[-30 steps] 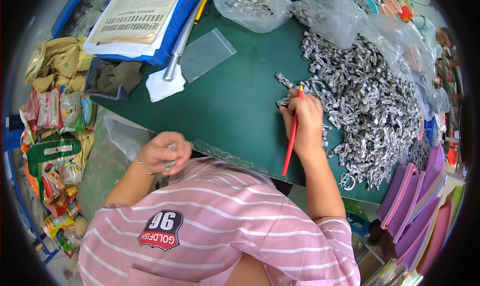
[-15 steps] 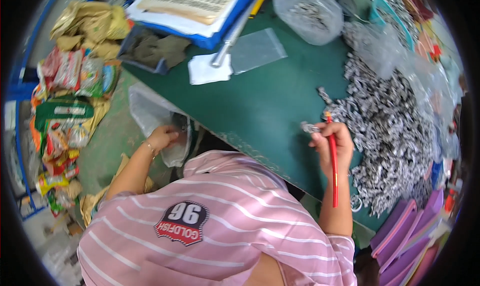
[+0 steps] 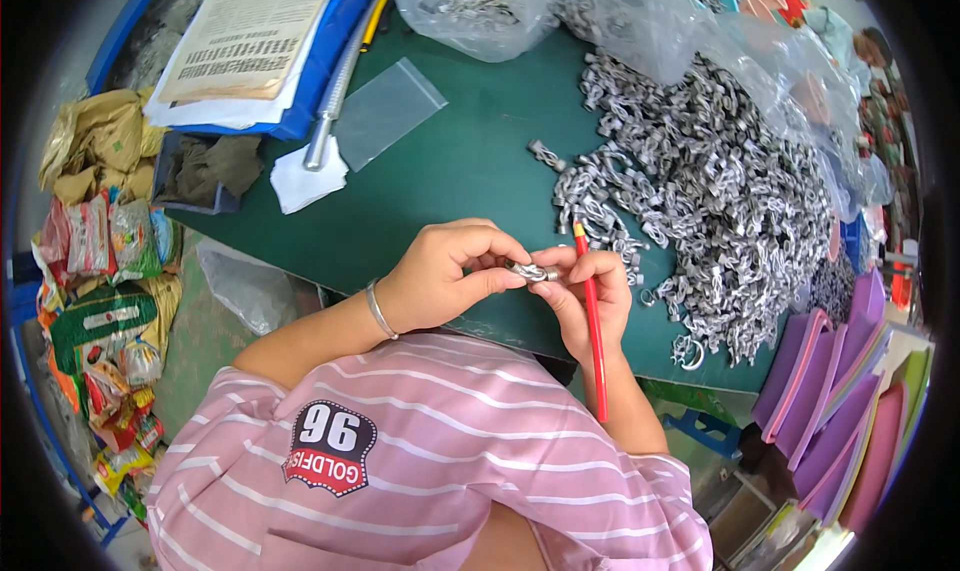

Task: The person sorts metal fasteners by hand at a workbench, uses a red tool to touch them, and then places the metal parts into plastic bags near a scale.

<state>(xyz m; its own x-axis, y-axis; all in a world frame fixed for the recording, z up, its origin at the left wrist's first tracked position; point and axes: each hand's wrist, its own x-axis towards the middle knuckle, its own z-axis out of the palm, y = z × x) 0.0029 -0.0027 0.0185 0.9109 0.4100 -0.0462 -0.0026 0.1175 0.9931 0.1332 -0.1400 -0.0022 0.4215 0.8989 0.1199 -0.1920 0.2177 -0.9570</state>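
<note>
My left hand (image 3: 440,276), with a silver bangle at its wrist, pinches a small silver-grey metal piece (image 3: 528,272) between thumb and fingers near the front edge of the green table (image 3: 420,141). My right hand (image 3: 585,301) grips the piece's other end while also holding a long red pencil (image 3: 598,361), pointing away from me. Just beyond it on the right lies a large heap of similar metal pieces (image 3: 720,221), partly covered by clear plastic (image 3: 650,31). An empty-looking clear bag (image 3: 245,281) hangs by the table's left edge, below my left arm.
A bag of parts (image 3: 470,11), blue tray of papers (image 3: 240,41), metal tool (image 3: 330,101), small zip bag (image 3: 385,111) and bin with grey cloth (image 3: 205,171) lie beyond. Colourful packets (image 3: 110,341) are left, purple foam pads (image 3: 820,401) right. A co-worker (image 3: 860,46) is at the upper right.
My left hand left the hanging bag's area and rose rightward to meet my right hand at the piece. My right hand, which took a piece near the heap, has moved left with it.
</note>
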